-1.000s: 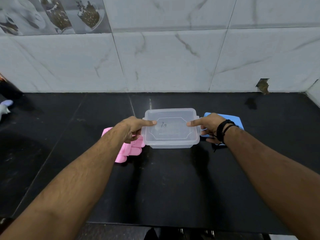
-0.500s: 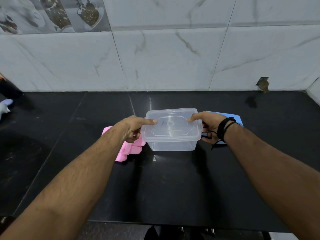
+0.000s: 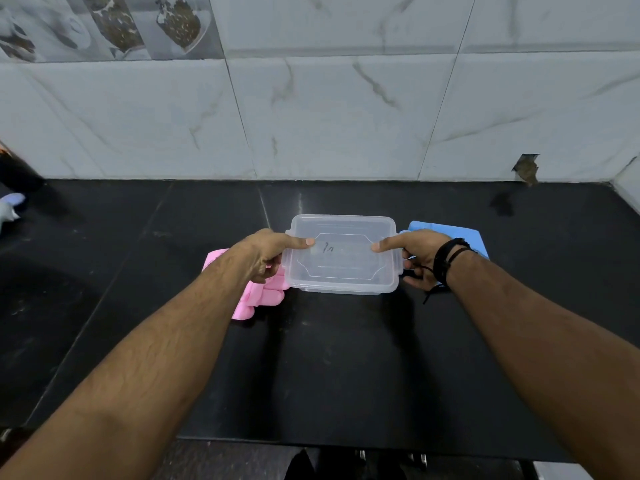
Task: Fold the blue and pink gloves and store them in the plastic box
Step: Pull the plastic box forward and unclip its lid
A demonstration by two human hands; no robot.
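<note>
Plastic box (image 3: 341, 261) lidded, long axis left-right, both hands gripping ends.

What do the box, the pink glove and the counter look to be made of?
Box: clear, slightly frosted plastic; the dark counter shows through its lid and walls.
Pink glove: looks like matte silicone or rubber, with thick, rounded, even-coloured fingers; cannot be sure.
Counter: polished black stone, probably granite; it reflects light and has thin seams between slabs.
</note>
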